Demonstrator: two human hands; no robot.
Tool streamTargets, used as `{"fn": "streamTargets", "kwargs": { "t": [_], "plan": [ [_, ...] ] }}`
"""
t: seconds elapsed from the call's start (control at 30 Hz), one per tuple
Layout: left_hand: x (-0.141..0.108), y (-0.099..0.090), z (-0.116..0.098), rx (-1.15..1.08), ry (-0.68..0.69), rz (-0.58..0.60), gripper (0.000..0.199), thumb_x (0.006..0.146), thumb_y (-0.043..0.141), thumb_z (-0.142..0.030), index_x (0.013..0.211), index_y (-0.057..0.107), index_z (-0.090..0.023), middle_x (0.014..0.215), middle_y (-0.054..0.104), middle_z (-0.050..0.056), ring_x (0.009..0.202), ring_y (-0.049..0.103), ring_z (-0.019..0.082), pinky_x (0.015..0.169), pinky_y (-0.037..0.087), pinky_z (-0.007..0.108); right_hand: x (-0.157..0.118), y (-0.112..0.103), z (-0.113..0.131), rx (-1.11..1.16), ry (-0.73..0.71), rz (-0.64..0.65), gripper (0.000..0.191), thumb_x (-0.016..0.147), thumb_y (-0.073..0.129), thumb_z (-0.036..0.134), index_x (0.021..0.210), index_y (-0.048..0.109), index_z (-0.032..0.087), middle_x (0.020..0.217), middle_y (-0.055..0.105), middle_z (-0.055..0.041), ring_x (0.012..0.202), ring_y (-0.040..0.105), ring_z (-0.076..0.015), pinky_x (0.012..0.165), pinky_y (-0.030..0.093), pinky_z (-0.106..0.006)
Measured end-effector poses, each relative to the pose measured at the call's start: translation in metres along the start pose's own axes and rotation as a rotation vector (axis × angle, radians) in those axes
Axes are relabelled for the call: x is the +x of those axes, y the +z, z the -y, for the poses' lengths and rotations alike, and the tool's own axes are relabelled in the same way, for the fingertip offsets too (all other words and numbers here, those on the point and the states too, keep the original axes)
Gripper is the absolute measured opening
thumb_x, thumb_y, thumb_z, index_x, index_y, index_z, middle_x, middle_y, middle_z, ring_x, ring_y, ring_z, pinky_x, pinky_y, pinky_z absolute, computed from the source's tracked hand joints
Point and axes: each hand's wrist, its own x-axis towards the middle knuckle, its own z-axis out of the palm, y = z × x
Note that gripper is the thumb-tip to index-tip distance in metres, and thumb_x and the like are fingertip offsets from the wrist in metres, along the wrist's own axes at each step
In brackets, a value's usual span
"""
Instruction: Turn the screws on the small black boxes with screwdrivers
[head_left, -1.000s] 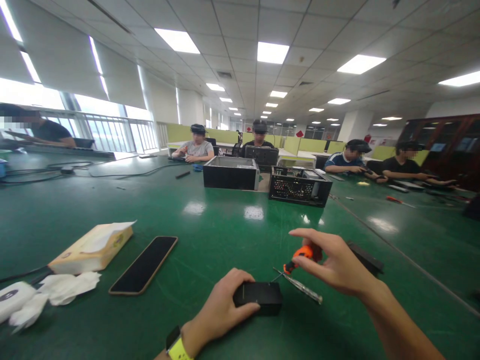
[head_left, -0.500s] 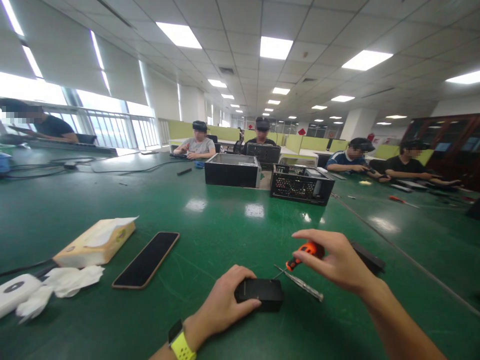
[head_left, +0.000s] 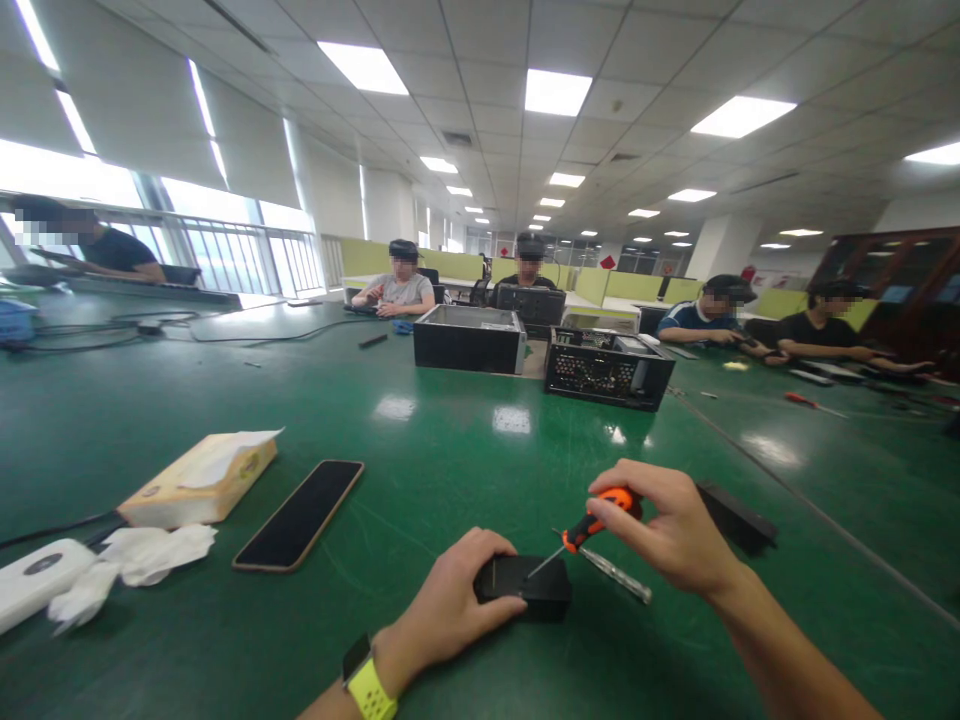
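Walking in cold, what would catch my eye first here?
Probably the orange-and-black screwdriver in the right hand, its metal shaft angled toward the small black box gripped by the left hand. Next, the bright yellow watch strap on the left wrist, and a perforated black metal case across the green table.

No text, brand or number can be read. The printed marks on the tissue pack [head_left: 199, 495], toward the worktop's [head_left: 450, 450] near left corner, are too blurred to make out; the red diamond sign [head_left: 608, 262] beyond the far edge is too small.
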Motion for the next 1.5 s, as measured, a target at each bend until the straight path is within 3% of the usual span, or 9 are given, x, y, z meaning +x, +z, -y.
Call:
{"fn": "streamTargets", "kwargs": {
  "t": [0.17, 0.57, 1.5],
  "plan": [
    [0.0003, -0.0013, -0.0017, 0.000, 0.011, -0.004, 0.032, 0.082, 0.074, -0.038, 0.106, 0.061, -0.021, 0.099, 0.063, 0.005, 0.090, 0.057, 0.023, 0.080, 0.045, 0.031, 0.0007, 0.0076, 0.0035, 0.025, 0.003, 0.082, 0.017, 0.090, 0.061, 0.033, 0.082, 0.067, 0.019, 0.068, 0.064, -0.0005, 0.056, 0.053, -0.0127, 0.054, 0.041, -0.025],
    [-0.0003, -0.0019, -0.0033, 0.007, 0.004, -0.021, 0.033, 0.080, 0.076, -0.039, 0.105, 0.062, -0.021, 0.099, 0.063, 0.005, 0.089, 0.058, 0.023, 0.080, 0.046, 0.032, -0.0003, 0.0029, -0.0012, 0.017, -0.012, 0.107, 0.020, 0.091, 0.059, 0.036, 0.083, 0.067, 0.019, 0.070, 0.064, -0.0008, 0.060, 0.057, -0.0144, 0.057, 0.042, -0.026],
    [0.0008, -0.0010, -0.0012, -0.003, 0.010, -0.020, 0.035, 0.078, 0.080, -0.032, 0.105, 0.061, -0.020, 0.099, 0.062, 0.004, 0.089, 0.057, 0.022, 0.079, 0.045, 0.030, -0.0016, 0.0038, -0.0024, 0.003, -0.062, 0.084, 0.019, 0.091, 0.059, 0.034, 0.082, 0.066, 0.018, 0.069, 0.063, -0.0014, 0.060, 0.056, -0.0144, 0.057, 0.042, -0.027]
  ]
}}
